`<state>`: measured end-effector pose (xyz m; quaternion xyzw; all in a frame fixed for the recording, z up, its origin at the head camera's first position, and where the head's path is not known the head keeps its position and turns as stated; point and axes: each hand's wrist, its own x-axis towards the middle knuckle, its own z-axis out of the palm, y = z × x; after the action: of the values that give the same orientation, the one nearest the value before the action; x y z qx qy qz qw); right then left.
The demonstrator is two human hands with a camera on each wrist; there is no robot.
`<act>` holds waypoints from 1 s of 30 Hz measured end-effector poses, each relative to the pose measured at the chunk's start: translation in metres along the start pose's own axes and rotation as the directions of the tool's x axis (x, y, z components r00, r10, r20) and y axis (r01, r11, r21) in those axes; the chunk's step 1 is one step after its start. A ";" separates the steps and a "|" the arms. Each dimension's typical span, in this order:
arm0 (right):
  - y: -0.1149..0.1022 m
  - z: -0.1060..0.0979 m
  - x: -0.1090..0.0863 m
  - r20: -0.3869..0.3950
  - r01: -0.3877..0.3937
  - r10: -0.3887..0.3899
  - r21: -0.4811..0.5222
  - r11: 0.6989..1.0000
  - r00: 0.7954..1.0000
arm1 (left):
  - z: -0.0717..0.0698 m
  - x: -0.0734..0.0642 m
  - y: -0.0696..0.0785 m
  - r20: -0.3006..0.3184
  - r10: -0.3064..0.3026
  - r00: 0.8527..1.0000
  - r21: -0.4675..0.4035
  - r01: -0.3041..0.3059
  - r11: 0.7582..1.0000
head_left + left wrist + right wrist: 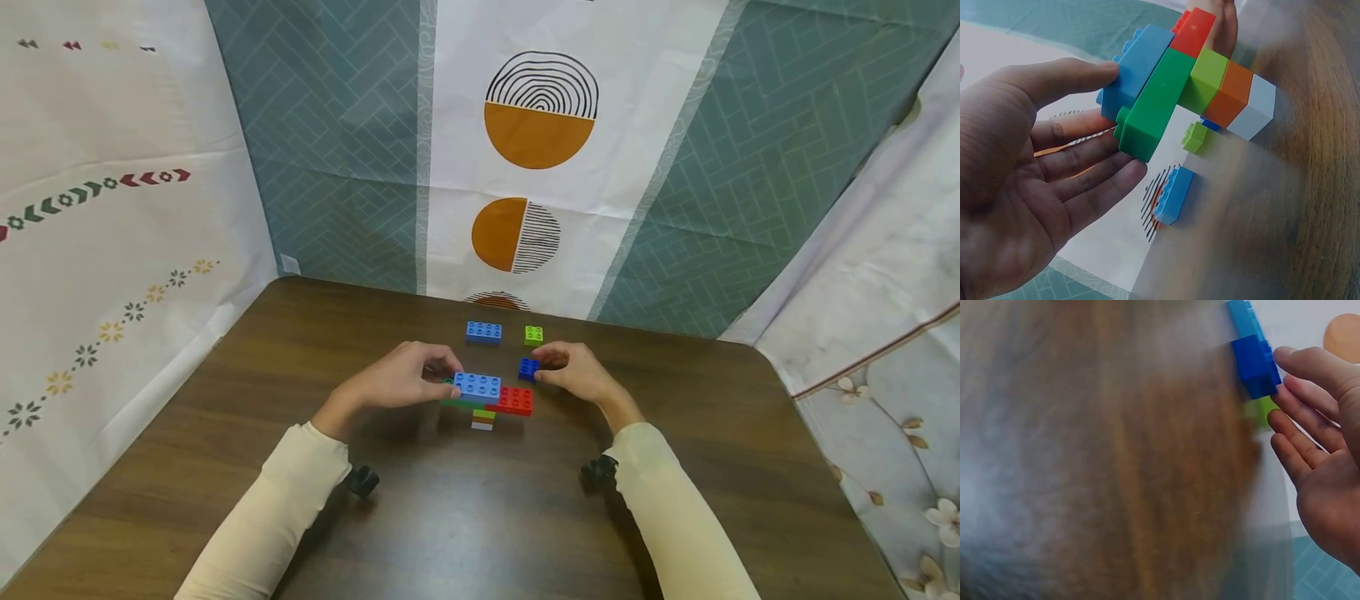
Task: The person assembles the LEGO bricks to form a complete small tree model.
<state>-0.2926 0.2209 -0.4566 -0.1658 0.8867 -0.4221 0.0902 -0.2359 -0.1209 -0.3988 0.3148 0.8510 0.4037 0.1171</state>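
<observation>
Patterned cloths hang behind and beside a brown wood-grain worktop (pixel 450 533). Near its middle is a T-shaped build of glossy plastic toy bricks: a studded light-blue brick (pixel 477 385) on top, a long green brick (pixel 1159 106) and a red brick (pixel 516 400) under it, then a narrow column of lime (pixel 1205 81), orange (pixel 1232 94) and white (pixel 1254 107) bricks. I cannot tell if its foot touches the worktop.

With this build as clock centre in the head view, a dark-blue brick (pixel 528 369) lies at two o'clock, a lime four-stud brick (pixel 533 335) at one, and a spare light-blue brick (pixel 483 332) at twelve.

The build is probably light and stiff, a little slippery, and weak at its joints; the long sides of the upper bricks seem the best hold. The left hand (pixel 393 377), at nine o'clock, pinches the upper light-blue brick's end between thumb and fingers. The right hand (pixel 581 375), toward three o'clock, has its fingers moderately parted beside the dark-blue brick; contact is unclear.
</observation>
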 end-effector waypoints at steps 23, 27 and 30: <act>-0.002 0.005 -0.007 -0.022 -0.055 0.054 -0.038 0.998 0.998 | 0.001 0.000 -0.001 0.001 0.006 1.000 0.016 -0.006 1.000; -0.002 0.002 -0.012 -0.041 -0.051 0.049 -0.034 0.998 0.998 | 0.001 0.000 -0.001 -0.004 -0.002 1.000 0.020 0.002 1.000; -0.002 -0.001 -0.015 -0.059 -0.048 0.045 -0.047 0.998 0.997 | 0.001 0.000 -0.001 -0.003 -0.001 1.000 0.021 0.001 1.000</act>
<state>-0.2785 0.2260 -0.4538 -0.1350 0.9025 -0.4029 0.0702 -0.2359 -0.1213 -0.4000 0.3151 0.8555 0.3950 0.1126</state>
